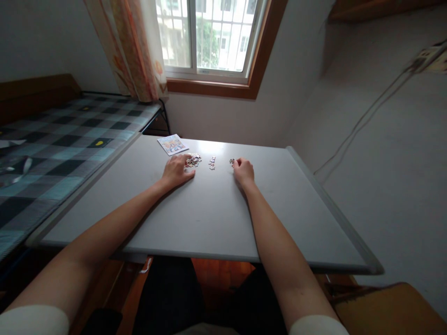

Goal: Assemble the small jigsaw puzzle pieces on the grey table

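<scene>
My left hand rests on the table with thumb and fingers apart, curved around the near left side of a pile of small jigsaw puzzle pieces. Its fingertips reach the pile's edge. To the right of the pile, a few more puzzle pieces lie in a short column. My right hand has its fingers curled together, beside a small cluster of pieces. Whatever its fingertips pinch is hidden. Behind my left hand lies a square picture card with a colourful print.
The pieces lie on a pale grey table with raised side edges. On the left stands a bed with a checked cover; a curtain hangs by the window. A yellowish-brown seat is at the lower right, and a cable runs along the right wall.
</scene>
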Demonstrator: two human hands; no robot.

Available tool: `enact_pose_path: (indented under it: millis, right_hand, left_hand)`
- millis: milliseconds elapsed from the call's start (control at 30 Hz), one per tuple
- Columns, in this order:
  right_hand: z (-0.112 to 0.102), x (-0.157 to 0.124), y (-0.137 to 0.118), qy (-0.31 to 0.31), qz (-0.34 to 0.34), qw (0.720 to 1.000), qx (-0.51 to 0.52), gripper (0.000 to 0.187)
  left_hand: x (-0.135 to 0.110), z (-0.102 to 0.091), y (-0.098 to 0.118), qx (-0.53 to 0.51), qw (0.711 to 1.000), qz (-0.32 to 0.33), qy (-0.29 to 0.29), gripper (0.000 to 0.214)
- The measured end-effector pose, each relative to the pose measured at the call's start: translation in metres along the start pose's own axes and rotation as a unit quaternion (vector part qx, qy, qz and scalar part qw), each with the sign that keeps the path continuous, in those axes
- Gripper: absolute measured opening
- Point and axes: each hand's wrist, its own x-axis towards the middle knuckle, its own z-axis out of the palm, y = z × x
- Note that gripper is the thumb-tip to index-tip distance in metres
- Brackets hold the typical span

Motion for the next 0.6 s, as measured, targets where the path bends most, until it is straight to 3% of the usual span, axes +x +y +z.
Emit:
enact_pose_path:
  millis: [133,333,600]
  right_hand:
    - [-0.014,0.007,0.01,-0.005,0.093,0.995,-0.046,0.023]
    - [-0.026,0.006,0.012,-0.015,0.143,0.986,-0.085,0.022]
    - [-0.022,0.002,-0.003,-0.001,0.091,0.993,-0.071,0.025]
  left_hand:
    - [0.0,-0.001,0.001,0.05,0.998,-0.05,-0.005,0.056]
    - [0.0,0.0,0.001,0.059,0.993,-0.098,-0.027,0.054]
    - [0.001,0.002,-0.003,0.066,0.992,-0.111,-0.015,0.034]
